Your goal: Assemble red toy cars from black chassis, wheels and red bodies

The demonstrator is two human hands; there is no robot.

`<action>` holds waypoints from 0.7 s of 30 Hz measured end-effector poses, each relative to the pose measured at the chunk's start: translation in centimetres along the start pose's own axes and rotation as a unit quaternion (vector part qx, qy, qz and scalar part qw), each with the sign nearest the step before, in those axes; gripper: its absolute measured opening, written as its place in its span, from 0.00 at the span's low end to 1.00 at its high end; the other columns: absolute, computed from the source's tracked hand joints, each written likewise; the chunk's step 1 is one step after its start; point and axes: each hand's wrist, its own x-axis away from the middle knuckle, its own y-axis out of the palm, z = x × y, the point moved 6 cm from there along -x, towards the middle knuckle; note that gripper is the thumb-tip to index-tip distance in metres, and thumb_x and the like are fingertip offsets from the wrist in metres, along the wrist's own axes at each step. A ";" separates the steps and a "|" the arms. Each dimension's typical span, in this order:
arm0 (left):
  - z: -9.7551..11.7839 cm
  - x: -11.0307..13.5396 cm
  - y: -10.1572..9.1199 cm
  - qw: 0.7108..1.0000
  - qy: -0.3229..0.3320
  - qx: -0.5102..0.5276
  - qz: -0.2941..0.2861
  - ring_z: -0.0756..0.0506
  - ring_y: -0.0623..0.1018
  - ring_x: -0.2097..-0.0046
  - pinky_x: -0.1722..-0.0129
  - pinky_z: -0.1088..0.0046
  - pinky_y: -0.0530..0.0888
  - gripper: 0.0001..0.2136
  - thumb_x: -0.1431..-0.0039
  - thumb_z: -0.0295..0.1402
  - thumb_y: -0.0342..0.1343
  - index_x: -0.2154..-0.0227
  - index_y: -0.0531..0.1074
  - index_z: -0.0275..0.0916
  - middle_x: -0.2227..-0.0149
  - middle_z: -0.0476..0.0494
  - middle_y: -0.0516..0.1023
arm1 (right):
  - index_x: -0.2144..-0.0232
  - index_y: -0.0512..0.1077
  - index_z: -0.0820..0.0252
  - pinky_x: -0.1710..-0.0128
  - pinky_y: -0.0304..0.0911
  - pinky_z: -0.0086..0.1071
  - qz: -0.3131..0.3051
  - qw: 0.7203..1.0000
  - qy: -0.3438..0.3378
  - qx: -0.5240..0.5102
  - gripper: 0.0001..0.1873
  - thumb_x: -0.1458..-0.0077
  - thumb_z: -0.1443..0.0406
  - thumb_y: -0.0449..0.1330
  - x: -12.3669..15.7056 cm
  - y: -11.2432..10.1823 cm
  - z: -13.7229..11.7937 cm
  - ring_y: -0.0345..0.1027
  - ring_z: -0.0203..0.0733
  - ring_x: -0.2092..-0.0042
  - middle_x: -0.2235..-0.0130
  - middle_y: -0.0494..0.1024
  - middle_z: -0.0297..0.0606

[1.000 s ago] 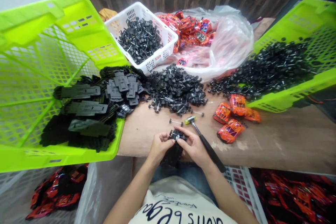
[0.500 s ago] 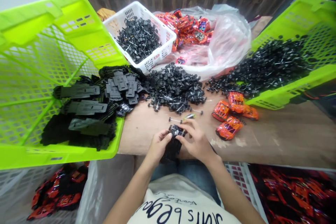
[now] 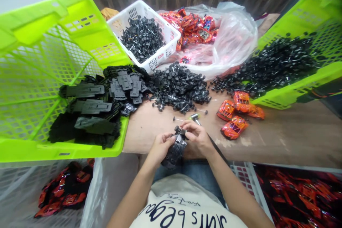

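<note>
Between my two hands, at the front edge of the table, is a black toy car chassis (image 3: 175,151). My left hand (image 3: 162,146) pinches its left side near the far end. At that end a wheel axle (image 3: 180,130) with black wheels lies across it, and the fingers of my right hand (image 3: 196,136) close on its right side. Just beyond my hands lie a loose wheel axle (image 3: 178,119) and a tool with a yellow-green part and a metal shaft (image 3: 194,117). Several orange toy cars (image 3: 234,127) sit to the right.
A green crate (image 3: 107,152) on its side at left holds black chassis plates (image 3: 92,106). Wheel axles are heaped mid-table (image 3: 179,89), in a white basket (image 3: 171,51) and in a right green crate (image 3: 278,103). Behind is a plastic bag (image 3: 235,39) of orange car bodies.
The chassis has tilted, its near end swinging left. My right hand has shifted slightly at its right side, and the tool beyond shows more fully. The view has moved slightly.
</note>
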 end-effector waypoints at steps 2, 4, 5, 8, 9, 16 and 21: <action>0.0 0.2 -0.4 1.000 0.006 0.011 0.016 0.50 0.74 0.72 0.70 0.77 0.68 0.16 0.58 0.38 0.65 0.69 0.76 0.31 0.74 0.45 0.79 | 0.69 0.70 0.58 0.63 0.65 0.33 0.052 0.998 -0.005 -0.023 0.07 0.48 0.60 0.57 0.4 -1.0 -0.3 0.67 0.40 0.59 0.59 0.70 0.39; -0.1 0.4 -1.0 0.999 0.021 0.023 0.044 0.51 0.74 0.72 0.70 0.78 0.69 0.16 0.58 0.39 0.65 0.68 0.75 0.33 0.74 0.47 0.79 | 0.68 0.70 0.58 0.63 0.64 0.33 0.105 0.993 -0.022 0.051 0.07 0.47 0.61 0.57 1.2 -2.2 -0.9 0.67 0.40 0.60 0.59 0.70 0.39; -0.1 0.4 -1.3 0.998 0.029 0.028 0.056 0.51 0.74 0.72 0.70 0.78 0.69 0.16 0.57 0.39 0.65 0.67 0.75 0.33 0.73 0.47 0.79 | 0.68 0.70 0.58 0.63 0.63 0.33 0.120 0.985 -0.032 0.119 0.06 0.48 0.62 0.57 1.7 -2.6 -1.2 0.67 0.41 0.60 0.59 0.71 0.40; -0.1 0.3 -2.3 0.994 0.066 0.017 0.084 0.50 0.75 0.71 0.69 0.77 0.71 0.15 0.53 0.40 0.62 0.65 0.74 0.35 0.71 0.48 0.79 | 0.66 0.70 0.60 0.59 0.61 0.37 0.125 0.926 -0.073 0.350 0.08 0.51 0.63 0.60 3.4 -2.9 -1.5 0.67 0.45 0.57 0.60 0.72 0.42; 0.0 0.1 -2.5 0.993 0.080 0.005 0.092 0.50 0.76 0.71 0.69 0.76 0.71 0.15 0.52 0.40 0.61 0.65 0.74 0.35 0.71 0.48 0.79 | 0.66 0.70 0.60 0.57 0.60 0.39 0.118 0.900 -0.085 0.411 0.09 0.52 0.64 0.60 3.8 -2.8 -1.3 0.67 0.46 0.56 0.59 0.72 0.43; -0.3 -1.7 -4.5 0.949 0.164 -0.186 0.195 0.44 0.78 0.59 0.59 0.67 0.73 0.13 0.44 0.34 0.53 0.57 0.71 0.35 0.61 0.38 0.79 | 0.60 0.70 0.62 0.55 0.53 0.41 0.110 0.805 -0.114 0.572 0.11 0.47 0.64 0.57 5.6 -1.4 1.0 0.66 0.48 0.55 0.57 0.74 0.45; 2.2 -1.9 -4.6 0.821 0.252 -0.430 0.279 0.40 0.73 0.54 0.52 0.60 0.69 0.12 0.41 0.31 0.48 0.56 0.70 0.33 0.58 0.34 0.74 | 0.58 0.69 0.61 0.56 0.52 0.40 0.124 0.792 -0.139 0.582 0.14 0.44 0.60 0.56 6.0 -1.2 1.6 0.65 0.49 0.54 0.57 0.74 0.45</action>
